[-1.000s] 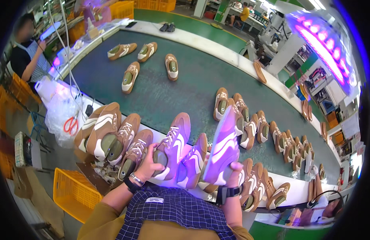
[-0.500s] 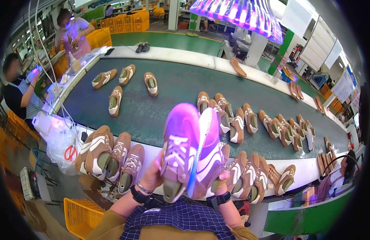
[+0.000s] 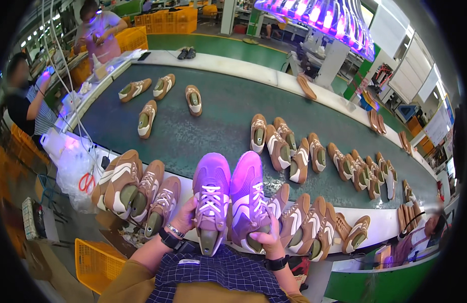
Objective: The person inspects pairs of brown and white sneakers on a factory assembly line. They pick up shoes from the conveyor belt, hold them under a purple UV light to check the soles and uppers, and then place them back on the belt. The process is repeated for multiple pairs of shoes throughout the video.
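Observation:
A pair of brown sneakers with white stripes and laces is held side by side in front of me, toes pointing away, lit purple. My left hand [image 3: 185, 214] grips the left sneaker [image 3: 212, 194] by its outer side, near the heel. My right hand [image 3: 270, 237] is closed round the heel part of the right sneaker [image 3: 247, 197], thumb at its opening. An olive shoe last fills the opening of the left sneaker. Similar sneakers [image 3: 162, 204] stand on the white ledge to the left, and more sneakers [image 3: 296, 219] line the ledge to the right.
Beyond the ledge, a dark green conveyor belt [image 3: 157, 126] carries several loose sneakers. A purple-lit lamp [image 3: 319, 22] hangs at the upper right. A yellow crate [image 3: 99, 262] stands low left, near red scissors [image 3: 86, 183]. Other people work at the left and far right.
Both sneakers have come down and settled level beside each other, uppers up. The right one, earlier turned sideways against the left, now shows its laces. The view has shifted slightly.

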The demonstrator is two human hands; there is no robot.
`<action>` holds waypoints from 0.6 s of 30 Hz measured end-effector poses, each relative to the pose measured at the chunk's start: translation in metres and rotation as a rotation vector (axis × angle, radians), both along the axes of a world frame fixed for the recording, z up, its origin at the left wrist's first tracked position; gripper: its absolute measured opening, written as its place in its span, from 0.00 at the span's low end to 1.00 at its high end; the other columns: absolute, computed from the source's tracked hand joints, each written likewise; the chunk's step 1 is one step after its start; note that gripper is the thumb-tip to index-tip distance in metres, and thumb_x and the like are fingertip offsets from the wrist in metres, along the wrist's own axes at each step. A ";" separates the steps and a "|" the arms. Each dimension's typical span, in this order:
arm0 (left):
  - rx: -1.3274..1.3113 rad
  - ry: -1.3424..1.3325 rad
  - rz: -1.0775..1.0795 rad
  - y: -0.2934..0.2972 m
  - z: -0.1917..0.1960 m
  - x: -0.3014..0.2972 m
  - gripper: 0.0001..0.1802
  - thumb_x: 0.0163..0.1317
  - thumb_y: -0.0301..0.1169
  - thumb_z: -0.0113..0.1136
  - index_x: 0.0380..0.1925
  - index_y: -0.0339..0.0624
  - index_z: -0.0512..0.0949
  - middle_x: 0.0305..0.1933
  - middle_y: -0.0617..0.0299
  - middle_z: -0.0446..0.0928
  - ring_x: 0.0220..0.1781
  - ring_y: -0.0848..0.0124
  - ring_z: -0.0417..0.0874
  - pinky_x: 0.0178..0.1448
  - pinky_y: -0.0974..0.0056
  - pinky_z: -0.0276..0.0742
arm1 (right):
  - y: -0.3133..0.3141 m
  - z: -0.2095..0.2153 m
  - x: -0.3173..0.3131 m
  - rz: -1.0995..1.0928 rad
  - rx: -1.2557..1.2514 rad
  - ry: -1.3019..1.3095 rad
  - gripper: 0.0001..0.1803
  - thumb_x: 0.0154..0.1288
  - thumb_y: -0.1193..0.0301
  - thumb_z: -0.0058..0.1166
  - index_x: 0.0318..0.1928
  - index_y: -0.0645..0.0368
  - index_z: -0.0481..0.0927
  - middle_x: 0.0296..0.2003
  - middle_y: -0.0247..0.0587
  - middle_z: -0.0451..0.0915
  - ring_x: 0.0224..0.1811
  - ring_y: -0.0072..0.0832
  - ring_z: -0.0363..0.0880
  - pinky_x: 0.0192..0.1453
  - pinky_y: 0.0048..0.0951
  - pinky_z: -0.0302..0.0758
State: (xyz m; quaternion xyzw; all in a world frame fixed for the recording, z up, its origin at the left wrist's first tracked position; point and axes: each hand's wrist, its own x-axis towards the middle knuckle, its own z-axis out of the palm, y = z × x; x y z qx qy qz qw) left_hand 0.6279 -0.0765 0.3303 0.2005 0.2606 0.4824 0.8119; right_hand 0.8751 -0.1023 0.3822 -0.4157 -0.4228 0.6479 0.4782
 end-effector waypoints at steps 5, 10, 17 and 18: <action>-0.069 -0.048 0.017 -0.003 0.002 -0.005 0.38 0.55 0.54 0.57 0.58 0.38 0.63 0.53 0.54 0.72 0.54 0.63 0.75 0.61 0.58 0.68 | 0.001 0.005 -0.008 -0.017 0.165 -0.223 0.51 0.34 0.66 0.65 0.62 0.69 0.56 0.52 0.47 0.70 0.55 0.33 0.69 0.61 0.32 0.62; -0.149 -0.132 0.069 -0.008 -0.030 -0.009 0.36 0.57 0.52 0.55 0.57 0.39 0.64 0.52 0.53 0.73 0.53 0.62 0.75 0.60 0.57 0.69 | 0.000 0.002 -0.008 -0.026 0.293 -0.358 0.57 0.35 0.57 0.69 0.63 0.71 0.52 0.54 0.52 0.67 0.58 0.37 0.67 0.63 0.35 0.61; -0.172 -0.121 0.065 -0.013 -0.036 -0.011 0.34 0.58 0.52 0.53 0.57 0.38 0.64 0.53 0.55 0.72 0.54 0.63 0.75 0.60 0.57 0.69 | 0.005 -0.007 -0.014 0.007 -0.032 0.129 0.41 0.47 0.66 0.60 0.60 0.71 0.59 0.53 0.46 0.70 0.56 0.33 0.69 0.62 0.31 0.63; -0.157 -0.096 0.061 -0.014 -0.035 -0.012 0.35 0.58 0.52 0.53 0.58 0.38 0.64 0.53 0.55 0.72 0.55 0.63 0.74 0.61 0.57 0.68 | 0.004 -0.015 -0.012 0.027 -0.142 0.238 0.40 0.47 0.66 0.60 0.60 0.70 0.60 0.53 0.46 0.71 0.55 0.34 0.71 0.61 0.31 0.64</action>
